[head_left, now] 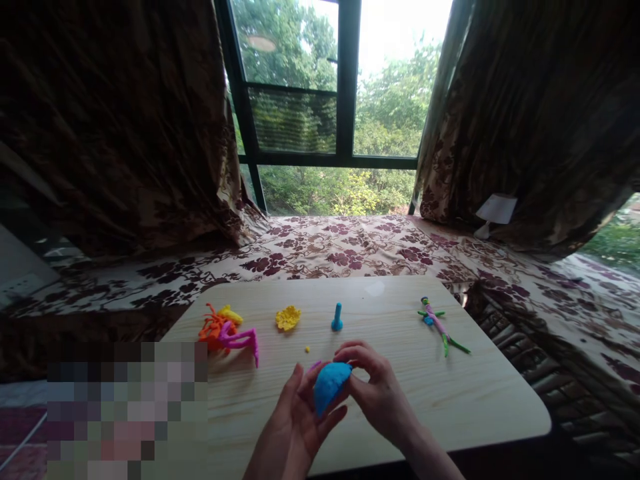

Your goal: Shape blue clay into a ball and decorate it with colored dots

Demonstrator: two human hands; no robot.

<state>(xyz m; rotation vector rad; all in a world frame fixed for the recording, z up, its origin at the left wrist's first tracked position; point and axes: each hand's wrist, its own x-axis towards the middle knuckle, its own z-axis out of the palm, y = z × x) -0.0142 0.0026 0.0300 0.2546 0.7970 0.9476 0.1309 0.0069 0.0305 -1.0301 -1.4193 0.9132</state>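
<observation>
The right hand point(375, 381) pinches the edge of a half-round blue clay piece point(330, 385). The left hand point(296, 421), loosely spread, cradles it.

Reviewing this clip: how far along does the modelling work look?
Looks done: the pink-and-green figure, lying with limbs formed on the table. In hand: a curved blue piece, held between the left hand and right hand. Possibly left: joining parts, since the blue stem and ragged yellow piece sit separately.
</observation>
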